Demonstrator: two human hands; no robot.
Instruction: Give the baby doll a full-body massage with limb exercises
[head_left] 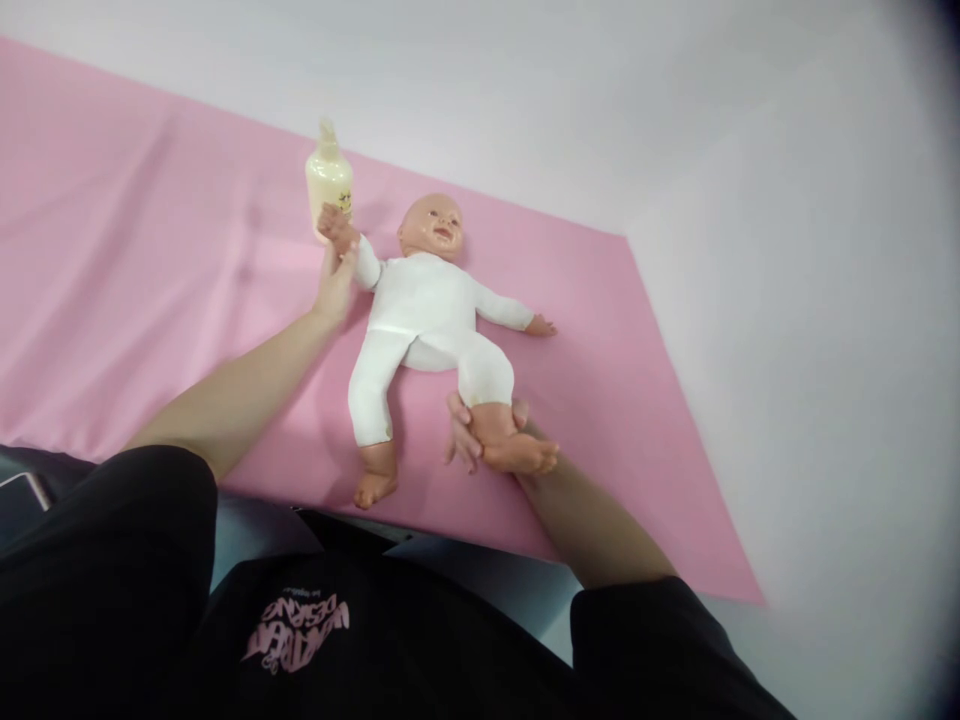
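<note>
A baby doll (424,300) with a white cloth body lies face up, its head toward the far side of a pink sheet (592,400). My left hand (337,285) is closed around the doll's forearm on the left, near its wrist. Its fist is raised in front of a cream-coloured pump bottle (327,180), hiding the lower part of it. My right hand (463,435) grips the doll's lower leg on the right from beneath, fingers showing on both sides of the ankle. That leg is bent and lifted; the other lies straight toward me.
The pink-covered surface ends in front of my body and slants away at the right. A pale wall or floor (750,250) borders it at the back and right. A dark, flat, phone-like object (22,505) shows at the left edge.
</note>
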